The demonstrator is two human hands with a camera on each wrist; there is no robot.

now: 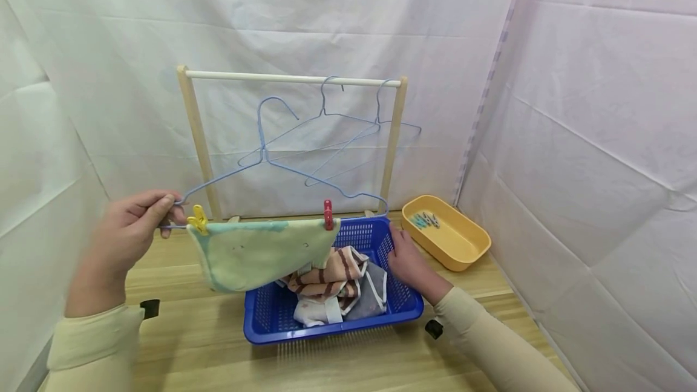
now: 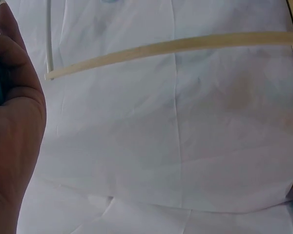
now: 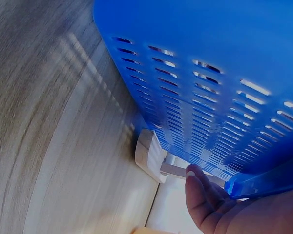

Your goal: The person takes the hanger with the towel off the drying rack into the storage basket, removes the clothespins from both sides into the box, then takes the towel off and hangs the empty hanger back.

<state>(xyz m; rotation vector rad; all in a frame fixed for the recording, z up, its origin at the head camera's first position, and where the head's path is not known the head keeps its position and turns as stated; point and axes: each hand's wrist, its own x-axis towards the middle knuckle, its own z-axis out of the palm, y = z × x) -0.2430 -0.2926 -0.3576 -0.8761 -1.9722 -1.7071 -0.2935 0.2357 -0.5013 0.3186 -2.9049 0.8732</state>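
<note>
My left hand (image 1: 138, 222) pinches the left corner of a blue wire clothes hanger (image 1: 305, 171). From its lower bar hangs a pale green cloth (image 1: 261, 253), fastened by a yellow clothespin (image 1: 199, 220) at one end and a red clothespin (image 1: 328, 215) at the other. My right hand (image 1: 411, 262) is by the hanger's right end, at the rim of a blue basket (image 1: 332, 336). The right wrist view has bent fingers (image 3: 198, 197) outside the basket wall; whether they hold anything is hidden. Inside the basket lie a brown-striped cloth (image 1: 327, 274) and a grey cloth (image 1: 373, 292).
Behind stands a wooden rack with a white rod (image 1: 261, 77), bearing two more blue wire hangers (image 1: 323, 98). A yellow tray (image 1: 457, 241) at right contains several small clothespins (image 1: 426, 221). White sheeting (image 1: 599, 138) surrounds the wooden table (image 1: 201, 343).
</note>
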